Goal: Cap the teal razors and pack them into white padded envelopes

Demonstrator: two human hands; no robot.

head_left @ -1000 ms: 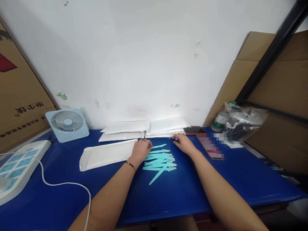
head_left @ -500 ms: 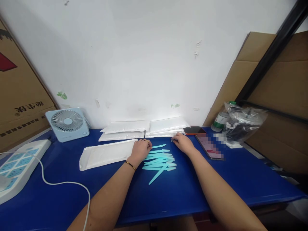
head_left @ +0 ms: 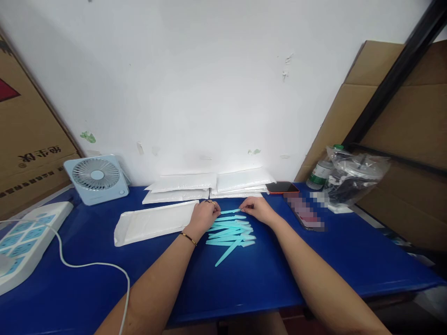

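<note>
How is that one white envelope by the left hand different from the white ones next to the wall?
The lone envelope lies by itself in a single layer, close to the left hand; the wall envelopes are piled in two stacks side by side. The lone envelope sits slanted on the blue table, while the wall envelopes run along the wall. Both are white, flat and padded-looking.

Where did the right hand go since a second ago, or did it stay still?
Yes, it moved. The right hand slid left, away from the orange phone, and now reaches the end of the top teal stick.
</note>
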